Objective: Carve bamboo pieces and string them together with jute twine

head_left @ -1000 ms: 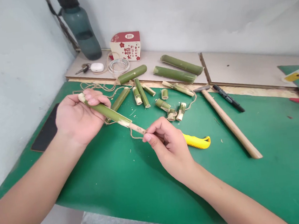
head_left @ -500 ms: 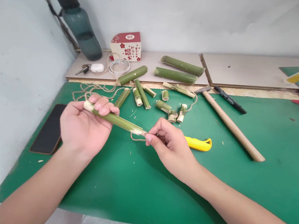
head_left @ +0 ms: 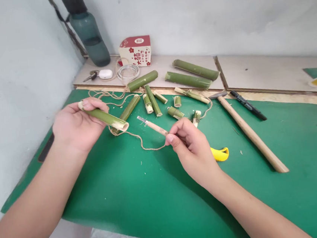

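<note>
My left hand (head_left: 77,128) is closed around a green bamboo tube (head_left: 105,117), whose hollow, scraped end faces right. In my right hand (head_left: 191,145) is a small wood-handled chisel (head_left: 156,127), pinched by the handle with its flat metal blade pointing up and left. A gap separates the blade from the tube. Thin twine (head_left: 141,140) trails across the mat from below the tube to near my right fingertips. Behind the tube lies another bamboo length (head_left: 128,110). Past the chisel are several short bamboo pieces (head_left: 176,113), partly hidden by my right hand.
On the green mat (head_left: 121,197) are a hammer (head_left: 252,136), a black marker (head_left: 248,105), a yellow-handled tool (head_left: 220,154) and a phone (head_left: 46,149), mostly covered by my left arm. Larger bamboo pieces (head_left: 188,79), a box (head_left: 135,52) and a water bottle (head_left: 90,35) stand along the back ledge.
The chisel has come out of the tube's end, and its blade now shows. My left hand has moved left with the tube; my right hand has shifted slightly right.
</note>
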A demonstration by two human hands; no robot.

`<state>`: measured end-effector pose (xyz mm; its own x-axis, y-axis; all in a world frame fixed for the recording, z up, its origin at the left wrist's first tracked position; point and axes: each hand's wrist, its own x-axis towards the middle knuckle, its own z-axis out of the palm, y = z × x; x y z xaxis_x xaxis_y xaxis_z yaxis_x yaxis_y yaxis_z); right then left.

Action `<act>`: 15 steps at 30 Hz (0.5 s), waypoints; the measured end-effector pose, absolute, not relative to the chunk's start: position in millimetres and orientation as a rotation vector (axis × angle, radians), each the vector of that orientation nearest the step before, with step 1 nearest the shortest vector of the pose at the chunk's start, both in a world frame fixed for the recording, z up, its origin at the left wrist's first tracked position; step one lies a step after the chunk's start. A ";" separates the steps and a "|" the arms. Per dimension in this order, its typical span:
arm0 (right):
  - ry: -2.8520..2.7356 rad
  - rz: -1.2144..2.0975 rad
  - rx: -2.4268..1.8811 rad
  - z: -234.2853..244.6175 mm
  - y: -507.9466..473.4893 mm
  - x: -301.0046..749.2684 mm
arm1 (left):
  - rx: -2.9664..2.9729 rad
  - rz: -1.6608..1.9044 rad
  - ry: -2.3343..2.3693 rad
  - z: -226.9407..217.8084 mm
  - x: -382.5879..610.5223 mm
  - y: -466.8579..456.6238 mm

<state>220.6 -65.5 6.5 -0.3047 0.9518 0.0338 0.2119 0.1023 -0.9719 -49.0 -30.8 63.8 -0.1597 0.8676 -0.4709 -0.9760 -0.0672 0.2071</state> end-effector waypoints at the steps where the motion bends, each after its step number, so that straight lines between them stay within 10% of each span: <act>1: -1.637 1.248 -1.137 7.1 -66.0 219.9 | -0.315 1.622 0.554 64.1 -48.2 -30.7; 15: -1.829 0.936 -0.825 21.2 -83.3 215.0 | -0.317 1.545 0.633 68.1 -41.6 -35.8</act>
